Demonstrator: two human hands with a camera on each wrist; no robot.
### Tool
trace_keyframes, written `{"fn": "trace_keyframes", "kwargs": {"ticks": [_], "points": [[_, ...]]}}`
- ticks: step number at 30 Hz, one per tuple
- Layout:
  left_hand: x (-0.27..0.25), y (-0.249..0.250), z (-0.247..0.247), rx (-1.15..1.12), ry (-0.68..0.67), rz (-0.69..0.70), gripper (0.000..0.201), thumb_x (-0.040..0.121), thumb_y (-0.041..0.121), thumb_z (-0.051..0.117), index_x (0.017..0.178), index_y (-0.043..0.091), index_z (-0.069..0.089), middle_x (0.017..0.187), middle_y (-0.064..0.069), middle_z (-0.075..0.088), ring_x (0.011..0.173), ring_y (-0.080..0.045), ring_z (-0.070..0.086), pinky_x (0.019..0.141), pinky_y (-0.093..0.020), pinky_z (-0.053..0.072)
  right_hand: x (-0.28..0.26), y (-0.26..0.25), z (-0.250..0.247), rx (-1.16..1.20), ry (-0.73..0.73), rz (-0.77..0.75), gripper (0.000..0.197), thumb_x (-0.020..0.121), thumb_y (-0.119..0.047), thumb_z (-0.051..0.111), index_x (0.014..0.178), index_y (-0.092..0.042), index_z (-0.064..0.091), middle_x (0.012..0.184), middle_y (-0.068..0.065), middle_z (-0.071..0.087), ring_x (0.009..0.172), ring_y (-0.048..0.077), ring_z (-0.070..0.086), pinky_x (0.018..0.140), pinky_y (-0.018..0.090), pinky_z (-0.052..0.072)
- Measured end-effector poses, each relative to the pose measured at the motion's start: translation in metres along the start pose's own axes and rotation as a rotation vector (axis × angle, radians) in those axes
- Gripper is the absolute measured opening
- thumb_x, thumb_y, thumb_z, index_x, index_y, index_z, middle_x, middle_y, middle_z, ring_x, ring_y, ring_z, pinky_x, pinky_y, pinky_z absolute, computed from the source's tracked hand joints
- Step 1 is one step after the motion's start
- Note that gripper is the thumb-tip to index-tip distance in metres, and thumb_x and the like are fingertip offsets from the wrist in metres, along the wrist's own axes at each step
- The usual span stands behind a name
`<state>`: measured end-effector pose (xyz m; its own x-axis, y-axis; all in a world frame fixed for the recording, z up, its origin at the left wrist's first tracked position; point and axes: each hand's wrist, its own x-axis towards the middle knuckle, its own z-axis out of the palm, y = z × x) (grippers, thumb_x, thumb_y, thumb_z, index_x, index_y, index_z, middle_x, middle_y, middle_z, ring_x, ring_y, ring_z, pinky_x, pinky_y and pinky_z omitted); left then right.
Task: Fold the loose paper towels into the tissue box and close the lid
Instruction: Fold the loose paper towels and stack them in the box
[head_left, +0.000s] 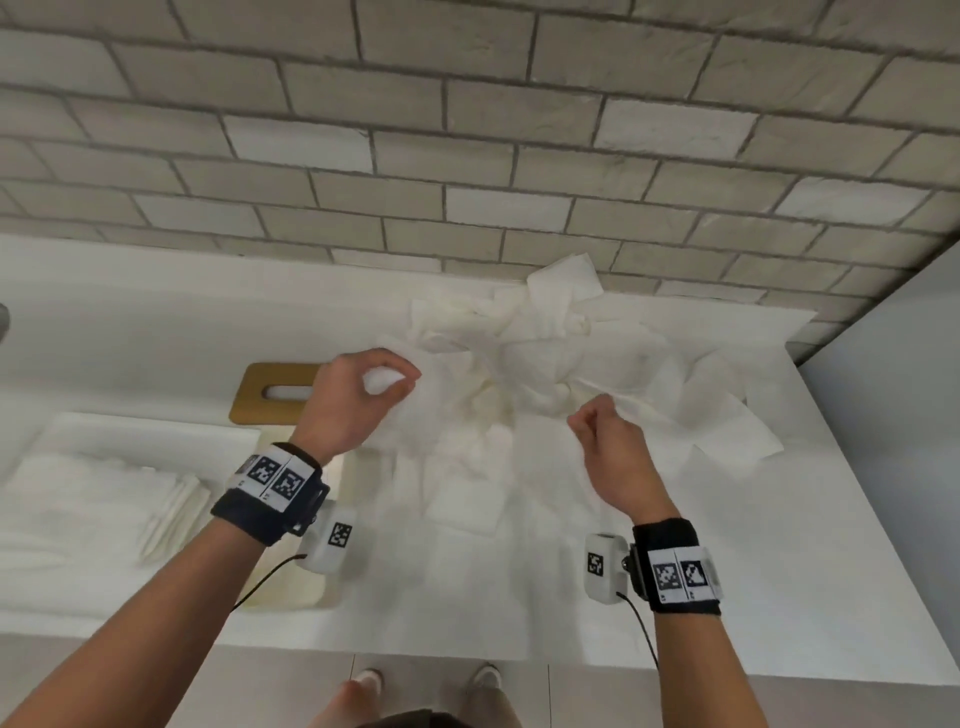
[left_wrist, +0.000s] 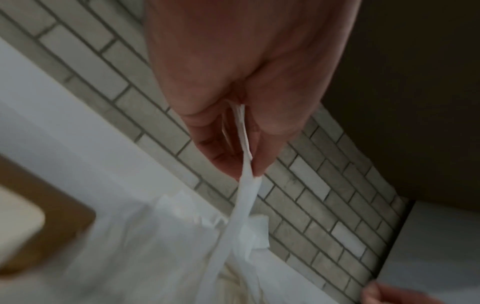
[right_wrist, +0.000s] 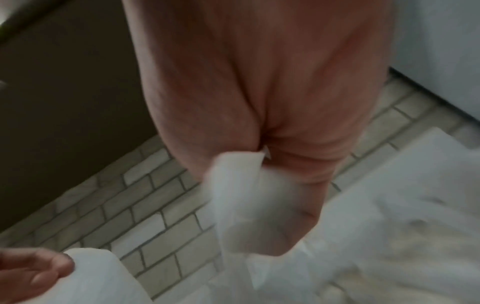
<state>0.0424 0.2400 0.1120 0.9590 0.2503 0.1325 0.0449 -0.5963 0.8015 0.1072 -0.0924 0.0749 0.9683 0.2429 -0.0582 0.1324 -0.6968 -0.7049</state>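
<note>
Both hands work at the centre of the head view, raised a little above the white counter (head_left: 810, 545). The left hand (head_left: 353, 400) pinches a corner of a white paper towel sheet (head_left: 452, 431) between thumb and forefinger; the left wrist view shows the paper's edge squeezed between the fingers (left_wrist: 226, 162) and trailing down as a narrow strip. The right hand (head_left: 613, 457) pinches the same sheet's other upper edge, its fingers (right_wrist: 306, 226) curled round a bunched fold. Holding two corners apart most likely stretches the sheet flat so that it can be folded cleanly.

The heap of loose, crumpled white paper towels (head_left: 571, 353) lies right of centre, against the grey brick-pattern tiled wall (head_left: 467, 156). The pale rectangular tissue box (head_left: 130, 493) sits at the lower left, open, with folded towels already stacked inside. Its tan wooden lid with an oval slot (head_left: 275, 400) lies flat on the counter just behind the box, partly hidden by the left wrist.

The counter's front edge runs along the bottom of the frame and its right end lies near the heap, so sheets could slip off there. Bare counter beneath the hands gives room for folding.
</note>
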Motion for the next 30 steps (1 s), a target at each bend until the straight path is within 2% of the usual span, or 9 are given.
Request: {"fn": "trace_keyframes", "kwargs": {"ticks": [4,8,11,15,17,19,22,26,30], "points": [[-0.006,-0.011,-0.074,0.098,0.059,0.086,0.013,0.094,0.021,0.079,0.098,0.034,0.080,0.104,0.025,0.076,0.103,0.003,0.069,0.092,-0.013,0.050,-0.029,-0.087,0.012,0.130,-0.070,-0.253,0.018,0.113,-0.019,0.053,0.117,-0.033,0.062,0.081,0.008,0.063,0.066,0.015,0.052,0.064,0.026,0.042],[-0.015,-0.027,-0.140,0.155,0.111,0.115,0.011,0.090,0.028,0.084,0.099,0.033,0.080,0.105,0.020,0.077,0.103,-0.010,0.071,0.100,-0.032,0.054,-0.057,-0.171,0.056,0.344,-0.218,-0.323,0.030,0.112,-0.015,0.055,0.110,-0.034,0.079,0.113,-0.010,0.073,0.107,0.014,0.066,0.089,0.029,0.050],[-0.023,-0.043,-0.188,0.210,0.143,0.147,0.016,0.085,0.036,0.088,0.099,0.033,0.079,0.108,0.013,0.077,0.102,-0.013,0.071,0.103,-0.043,0.053,-0.081,-0.217,0.084,0.605,-0.100,-0.307,0.025,0.109,-0.007,0.060,0.110,-0.021,0.081,0.117,-0.005,0.074,0.116,0.019,0.069,0.093,0.027,0.054],[-0.034,-0.058,-0.231,0.217,0.187,0.182,0.018,0.085,0.036,0.088,0.100,0.029,0.081,0.108,0.014,0.077,0.102,-0.007,0.071,0.104,-0.037,0.052,-0.116,-0.234,0.126,0.781,0.028,-0.227,0.016,0.106,-0.006,0.066,0.113,-0.014,0.078,0.120,-0.001,0.076,0.118,0.020,0.071,0.097,0.029,0.056],[-0.040,-0.065,-0.242,0.206,0.198,0.179,0.017,0.085,0.033,0.088,0.100,0.028,0.082,0.109,0.013,0.077,0.101,-0.004,0.069,0.100,-0.026,0.051,-0.126,-0.224,0.161,0.711,0.039,-0.106,0.015,0.103,-0.010,0.072,0.109,-0.022,0.078,0.117,-0.007,0.078,0.113,0.015,0.073,0.097,0.034,0.058],[-0.045,-0.072,-0.246,0.199,0.182,0.168,0.016,0.085,0.031,0.088,0.099,0.028,0.082,0.109,0.014,0.077,0.101,-0.003,0.067,0.091,-0.015,0.049,-0.128,-0.209,0.201,0.482,0.074,-0.010,0.018,0.100,-0.015,0.075,0.106,-0.032,0.076,0.113,-0.015,0.077,0.106,0.004,0.071,0.093,0.022,0.053],[-0.052,-0.076,-0.243,0.185,0.106,0.166,0.015,0.086,0.032,0.087,0.100,0.033,0.082,0.108,0.018,0.077,0.101,-0.006,0.070,0.082,-0.018,0.050,-0.126,-0.198,0.249,0.155,0.021,0.095,0.017,0.104,-0.014,0.067,0.116,-0.025,0.071,0.119,-0.006,0.068,0.098,0.002,0.062,0.086,0.005,0.043],[-0.059,-0.068,-0.236,0.147,-0.009,0.197,0.016,0.086,0.033,0.086,0.101,0.037,0.081,0.107,0.018,0.077,0.102,-0.007,0.071,0.079,-0.021,0.053,-0.121,-0.204,0.281,-0.185,-0.142,0.084,0.026,0.107,0.001,0.052,0.131,-0.008,0.058,0.135,0.007,0.052,0.105,0.018,0.063,0.096,0.023,0.051],[-0.060,-0.056,-0.227,0.105,-0.122,0.254,0.018,0.086,0.032,0.086,0.103,0.035,0.081,0.110,0.016,0.077,0.104,-0.009,0.070,0.081,-0.028,0.057,-0.121,-0.206,0.287,-0.359,-0.268,0.032,0.032,0.110,-0.003,0.048,0.141,-0.004,0.050,0.136,0.011,0.051,0.116,0.022,0.061,0.099,0.028,0.047]]}}
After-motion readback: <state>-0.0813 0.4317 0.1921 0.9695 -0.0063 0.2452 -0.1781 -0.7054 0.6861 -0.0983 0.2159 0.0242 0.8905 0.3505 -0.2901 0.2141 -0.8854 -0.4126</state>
